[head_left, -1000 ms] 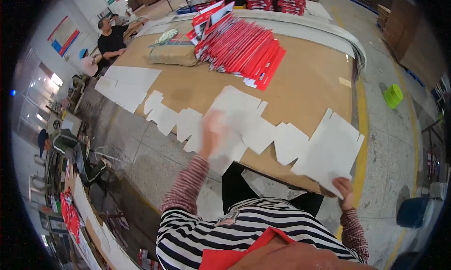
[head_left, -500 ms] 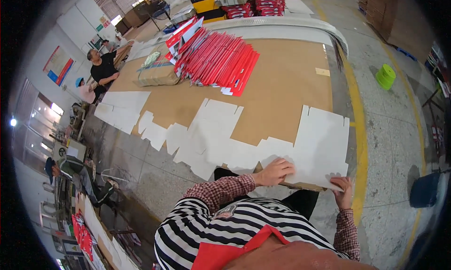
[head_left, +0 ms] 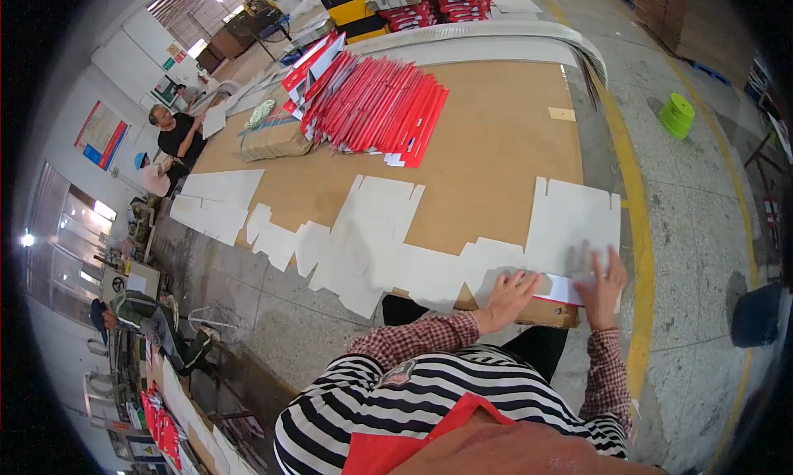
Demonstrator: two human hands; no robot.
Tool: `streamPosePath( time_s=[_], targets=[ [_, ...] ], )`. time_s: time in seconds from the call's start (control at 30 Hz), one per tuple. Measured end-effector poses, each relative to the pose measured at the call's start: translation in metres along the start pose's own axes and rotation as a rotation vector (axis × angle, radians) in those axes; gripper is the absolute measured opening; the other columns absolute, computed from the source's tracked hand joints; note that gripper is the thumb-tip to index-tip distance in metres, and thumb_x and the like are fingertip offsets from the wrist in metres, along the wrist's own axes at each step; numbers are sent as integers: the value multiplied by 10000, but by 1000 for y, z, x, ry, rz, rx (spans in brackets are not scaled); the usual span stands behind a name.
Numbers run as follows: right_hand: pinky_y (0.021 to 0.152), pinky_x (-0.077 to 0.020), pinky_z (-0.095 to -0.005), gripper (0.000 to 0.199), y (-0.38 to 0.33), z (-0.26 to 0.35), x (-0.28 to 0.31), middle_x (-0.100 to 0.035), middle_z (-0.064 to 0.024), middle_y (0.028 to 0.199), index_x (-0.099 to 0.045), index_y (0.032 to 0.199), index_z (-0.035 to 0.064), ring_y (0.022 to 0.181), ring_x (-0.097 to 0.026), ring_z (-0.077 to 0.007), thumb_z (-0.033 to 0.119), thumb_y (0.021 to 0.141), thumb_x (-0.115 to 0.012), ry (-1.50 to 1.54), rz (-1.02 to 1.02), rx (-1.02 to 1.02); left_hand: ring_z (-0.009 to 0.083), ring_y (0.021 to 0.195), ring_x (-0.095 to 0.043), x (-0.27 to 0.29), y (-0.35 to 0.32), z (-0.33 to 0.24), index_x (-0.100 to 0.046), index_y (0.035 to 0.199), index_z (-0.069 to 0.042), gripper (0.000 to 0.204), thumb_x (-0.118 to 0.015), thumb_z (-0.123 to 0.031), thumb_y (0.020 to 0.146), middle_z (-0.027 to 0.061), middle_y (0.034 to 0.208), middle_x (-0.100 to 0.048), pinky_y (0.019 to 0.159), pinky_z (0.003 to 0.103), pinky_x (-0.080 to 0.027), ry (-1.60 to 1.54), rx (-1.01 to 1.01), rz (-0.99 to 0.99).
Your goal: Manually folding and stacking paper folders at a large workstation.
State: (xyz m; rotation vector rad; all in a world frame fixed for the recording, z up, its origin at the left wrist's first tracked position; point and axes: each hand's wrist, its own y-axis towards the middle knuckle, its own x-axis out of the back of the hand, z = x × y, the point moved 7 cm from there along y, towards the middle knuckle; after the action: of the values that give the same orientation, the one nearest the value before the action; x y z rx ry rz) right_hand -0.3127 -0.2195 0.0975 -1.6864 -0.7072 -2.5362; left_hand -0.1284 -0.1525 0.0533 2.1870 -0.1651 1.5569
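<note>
A white die-cut cardboard blank (head_left: 570,219) lies at the right near end of the table. At its near edge a flap (head_left: 563,289) is folded over, with a thin red line along it. My left hand (head_left: 510,299) rests on the left end of that fold, fingers stretched out and lying flat. Over the flap's right end is my right hand (head_left: 605,283), its fingers spread and a little blurred. Left of them, more white blanks (head_left: 372,235) overlap along the near edge. A leaning row of folded red-and-white cardboard pieces (head_left: 372,103) stands farther back.
Brown cardboard (head_left: 487,136) covers the table. A tied bundle (head_left: 277,140) sits beside the red row. On the floor to the right stand a green bucket (head_left: 677,116) and a dark blue bin (head_left: 756,315). Co-workers (head_left: 178,132) are at the left.
The near edge of the right-hand blank is now folded over into a flap. My right hand has moved up from the edge onto it and opened; my left has shifted slightly right.
</note>
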Motion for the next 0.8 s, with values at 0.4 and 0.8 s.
streamPosePath(
  time_s=[0.4, 0.8],
  targets=[
    [1116, -147, -497, 577, -23, 47, -25, -442, -107, 1402, -639, 1197, 150, 1356, -264, -354, 569, 907, -368, 562, 381, 333, 238, 864, -557, 28, -64, 81, -575, 1097, -53, 424, -736, -220, 742, 83, 970, -571, 740, 362, -453, -582, 386, -38],
    [1115, -193, -452, 541, -54, -7, 6, -267, -192, 1485, -504, 1302, 28, 1361, -278, -323, 359, 876, -547, 620, 46, -235, 396, 1376, -165, 9, -49, -7, -279, 1450, -163, 846, -649, -483, 760, 67, 1516, -207, 988, 710, -188, 88, -110, 176]
  ],
)
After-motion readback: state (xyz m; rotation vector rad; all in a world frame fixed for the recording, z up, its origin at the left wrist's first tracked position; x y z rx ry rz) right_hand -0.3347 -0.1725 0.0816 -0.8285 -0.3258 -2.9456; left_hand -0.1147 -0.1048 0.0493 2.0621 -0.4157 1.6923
